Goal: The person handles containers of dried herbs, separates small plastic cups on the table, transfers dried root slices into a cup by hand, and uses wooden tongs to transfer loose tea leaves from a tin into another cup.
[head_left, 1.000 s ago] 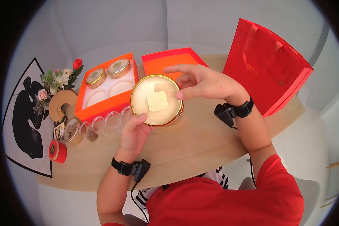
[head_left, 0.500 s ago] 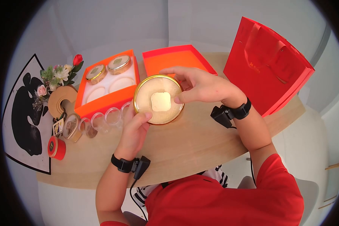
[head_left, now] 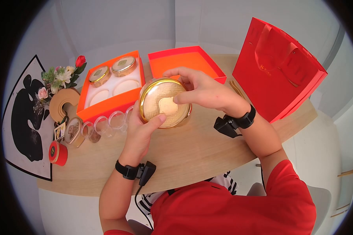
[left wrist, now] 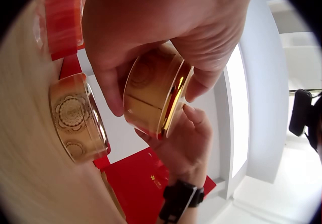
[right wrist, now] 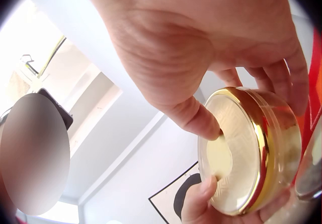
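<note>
The left hand [head_left: 139, 133] holds a round gold jar [head_left: 155, 98] above the table, its fingers curled around the side and its thumb on the lid. On the lid's pale label [head_left: 168, 106] rests the right thumb, while the other right fingers [right wrist: 282, 78] bend round the far side of the jar. The right hand [head_left: 211, 92] is to the right of the jar. In the left wrist view, a second patterned gold jar [left wrist: 75, 118] stands on the table beside the held one [left wrist: 151, 91]; the head view mostly hides it.
An orange box [head_left: 110, 107] holds two gold-lidded jars beside two round hollows. Behind the hands lies an orange tray-like box part [head_left: 176, 62]. A red bag [head_left: 274, 74] stands right. Clear containers [head_left: 117, 120], flowers [head_left: 62, 76] and a red tin [head_left: 58, 152] are at left.
The right hand has shifted left, its thumb moving from the lid's edge onto the label. The left thumb has moved inward across the lid, and the jar's tilt has changed slightly.
</note>
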